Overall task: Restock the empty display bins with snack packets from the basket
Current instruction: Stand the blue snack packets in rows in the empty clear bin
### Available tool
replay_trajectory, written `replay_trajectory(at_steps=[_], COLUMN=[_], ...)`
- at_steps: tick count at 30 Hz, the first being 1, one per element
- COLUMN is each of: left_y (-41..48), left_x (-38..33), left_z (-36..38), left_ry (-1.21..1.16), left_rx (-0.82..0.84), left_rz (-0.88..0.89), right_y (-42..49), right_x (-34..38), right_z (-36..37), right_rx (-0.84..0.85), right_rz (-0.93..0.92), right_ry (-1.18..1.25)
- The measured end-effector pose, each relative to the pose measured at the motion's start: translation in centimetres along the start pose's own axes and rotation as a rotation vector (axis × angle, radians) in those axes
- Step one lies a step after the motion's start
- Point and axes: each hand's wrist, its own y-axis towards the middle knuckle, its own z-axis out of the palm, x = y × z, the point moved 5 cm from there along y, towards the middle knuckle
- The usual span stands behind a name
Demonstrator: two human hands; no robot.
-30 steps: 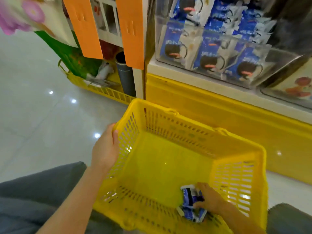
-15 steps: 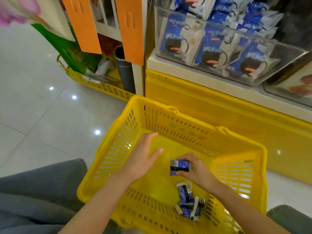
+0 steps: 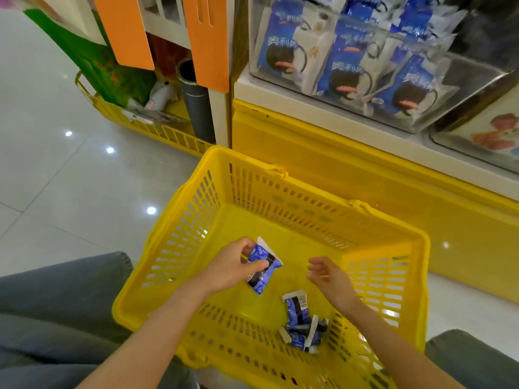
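Note:
A yellow plastic basket stands on the floor in front of me. Inside it, my left hand holds a small blue snack packet between thumb and fingers, above the basket floor. My right hand hovers just to its right with loosely curled fingers and holds nothing. A few more blue packets lie in a small heap near the basket's front right corner. Above, a clear display bin on the shelf holds several larger blue-and-white packets.
The yellow shelf base runs right behind the basket. A second clear bin sits at the far right. To the left stand a grey tube, orange panels and another yellow basket. My knees flank the basket on the tiled floor.
My left hand left the basket rim and moved inside. The packet passed from my right hand to my left, and my right hand let go.

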Motion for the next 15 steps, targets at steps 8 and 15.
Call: replay_trajectory(at_steps=[8, 15], left_y=[1.6, 4.2], left_x=[2.6, 5.9], left_z=[1.4, 4.7], left_ry=[-0.170, -0.076], left_rx=[-0.074, 0.126], left_rz=[-0.095, -0.210], right_y=[-1.2, -0.1], right_x=[-8.4, -7.5], right_z=[6.5, 6.8], right_rx=[0.274, 0.281], right_rz=[0.253, 0.163], right_ry=[-0.376, -0.383])
